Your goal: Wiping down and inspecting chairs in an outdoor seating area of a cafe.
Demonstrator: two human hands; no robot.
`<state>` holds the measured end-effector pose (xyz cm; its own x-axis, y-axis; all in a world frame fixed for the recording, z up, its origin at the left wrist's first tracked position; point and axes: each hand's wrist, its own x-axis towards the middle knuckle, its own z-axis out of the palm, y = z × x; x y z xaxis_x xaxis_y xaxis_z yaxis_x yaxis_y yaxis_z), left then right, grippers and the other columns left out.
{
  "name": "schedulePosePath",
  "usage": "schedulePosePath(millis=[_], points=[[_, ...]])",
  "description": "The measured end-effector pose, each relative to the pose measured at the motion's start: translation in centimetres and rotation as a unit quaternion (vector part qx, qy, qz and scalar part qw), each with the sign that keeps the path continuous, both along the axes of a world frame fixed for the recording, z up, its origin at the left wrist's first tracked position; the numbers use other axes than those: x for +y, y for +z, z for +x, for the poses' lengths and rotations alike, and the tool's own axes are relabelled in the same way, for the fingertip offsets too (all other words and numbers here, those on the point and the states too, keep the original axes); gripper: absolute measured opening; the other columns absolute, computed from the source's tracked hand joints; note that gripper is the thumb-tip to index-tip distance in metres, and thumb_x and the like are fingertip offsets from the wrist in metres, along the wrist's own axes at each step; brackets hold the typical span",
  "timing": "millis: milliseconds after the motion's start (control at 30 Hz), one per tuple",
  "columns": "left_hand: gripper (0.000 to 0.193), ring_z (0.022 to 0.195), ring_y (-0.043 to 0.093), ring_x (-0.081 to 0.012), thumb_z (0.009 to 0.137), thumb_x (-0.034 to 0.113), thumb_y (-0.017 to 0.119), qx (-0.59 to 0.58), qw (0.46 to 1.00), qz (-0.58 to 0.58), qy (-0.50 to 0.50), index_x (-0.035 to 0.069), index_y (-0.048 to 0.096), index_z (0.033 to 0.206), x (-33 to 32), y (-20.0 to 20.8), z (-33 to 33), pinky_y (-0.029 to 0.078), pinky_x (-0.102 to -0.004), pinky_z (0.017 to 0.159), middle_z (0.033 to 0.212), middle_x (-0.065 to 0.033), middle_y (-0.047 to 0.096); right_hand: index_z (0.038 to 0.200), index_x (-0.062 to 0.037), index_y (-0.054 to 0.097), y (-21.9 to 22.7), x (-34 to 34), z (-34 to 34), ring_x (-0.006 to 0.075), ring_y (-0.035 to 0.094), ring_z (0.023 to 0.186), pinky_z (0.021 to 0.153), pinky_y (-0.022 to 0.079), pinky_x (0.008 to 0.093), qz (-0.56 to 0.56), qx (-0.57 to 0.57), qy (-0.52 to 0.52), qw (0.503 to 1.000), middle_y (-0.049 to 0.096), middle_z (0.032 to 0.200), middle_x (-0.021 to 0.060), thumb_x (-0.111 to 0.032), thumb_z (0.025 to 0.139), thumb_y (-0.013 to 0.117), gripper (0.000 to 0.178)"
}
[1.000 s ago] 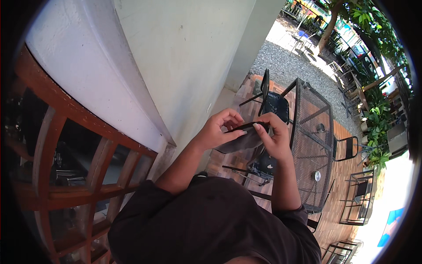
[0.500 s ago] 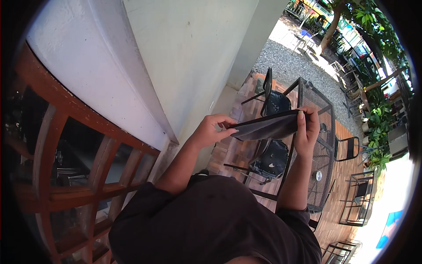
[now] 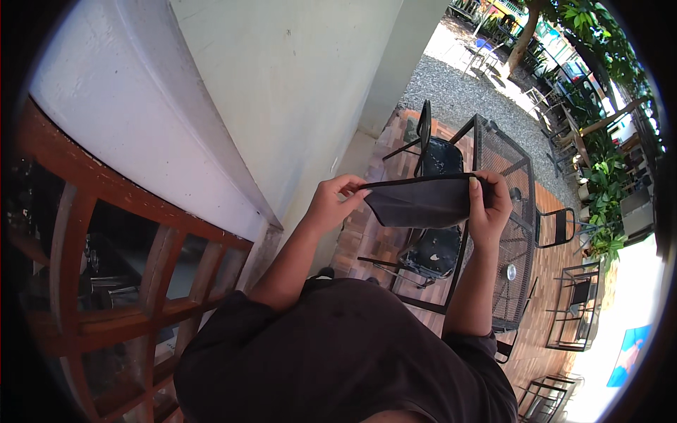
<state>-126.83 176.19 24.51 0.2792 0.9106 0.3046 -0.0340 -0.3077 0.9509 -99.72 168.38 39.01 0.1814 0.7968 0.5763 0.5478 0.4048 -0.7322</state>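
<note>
Between my hands, at chest height, a dark grey cloth with a black edge (image 3: 419, 203) is stretched out. My left hand (image 3: 333, 202) pinches its left upper corner between thumb and fingers. At the other end, my right hand (image 3: 489, 204) grips the right upper corner, thumb on the near face and fingers behind. The cloth's top edge runs nearly level, and its lower part hangs down with a slanted left side. Behind it, a worn black chair (image 3: 431, 252) is partly covered from view.
A black mesh table (image 3: 518, 282) with a small round silvery item (image 3: 511, 271) stands to the right. Another black chair (image 3: 441, 156) sits farther off. At my left are a pale wall (image 3: 282, 84) and a red-brown wooden lattice (image 3: 106, 310). Beyond lies gravel (image 3: 451, 88).
The cloth hangs down more, with more of its near face showing. Its left end has risen slightly with my left hand. The view has shifted slightly.
</note>
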Motion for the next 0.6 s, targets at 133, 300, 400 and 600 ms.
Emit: schedulePosePath(millis=[133, 300, 400, 600], points=[[0.013, 0.076, 0.064, -0.0086, 0.089, 0.006, 0.073, -0.018, 1.000, -0.003, 0.009, 0.001, 0.072, 0.101, 0.2, -0.2, -0.1, 0.051, -0.0253, 0.071, 0.089, -0.0043, 0.074, 0.106, 0.0008, 0.061, -0.1, 0.0, 0.3, 0.0060, 0.056, 0.087, 0.079, 0.044, 0.0200, -0.013, -0.011, 0.019, 1.000, 0.061, 0.093, -0.0006, -0.002, 0.094, 0.068, 0.014], [0.013, 0.083, 0.065, -0.0076, 0.090, 0.000, 0.071, -0.039, 0.999, -0.003, 0.018, 0.000, 0.068, 0.102, 0.6, -0.2, -0.2, 0.049, -0.0235, 0.073, 0.092, -0.0026, 0.071, 0.106, 0.0003, 0.060, -0.6, 0.3, 0.9, 0.0063, 0.056, 0.087, 0.080, 0.044, 0.0203, -0.021, -0.021, 0.016, 0.999, 0.061, 0.093, -0.0006, -0.002, 0.094, 0.070, 0.016], [0.013, 0.084, 0.065, -0.0079, 0.090, 0.000, 0.072, -0.043, 0.999, 0.000, 0.019, 0.000, 0.068, 0.102, 0.8, -0.4, -0.2, 0.049, -0.0239, 0.073, 0.093, -0.0028, 0.071, 0.107, 0.0000, 0.060, -0.8, 0.5, 1.1, 0.0064, 0.056, 0.086, 0.080, 0.044, 0.0205, -0.007, -0.022, 0.006, 1.000, 0.060, 0.094, -0.0006, -0.003, 0.095, 0.069, 0.015], [0.011, 0.082, 0.065, -0.0083, 0.090, 0.001, 0.072, -0.048, 0.998, 0.010, 0.032, 0.000, 0.068, 0.101, 1.0, -0.3, 0.3, 0.050, -0.0242, 0.075, 0.091, -0.0027, 0.071, 0.107, -0.0005, 0.060, -1.0, 0.2, 1.4, 0.0053, 0.055, 0.086, 0.078, 0.043, 0.0201, -0.016, 0.025, 0.006, 1.000, 0.059, 0.093, -0.0012, -0.004, 0.096, 0.068, 0.014]])
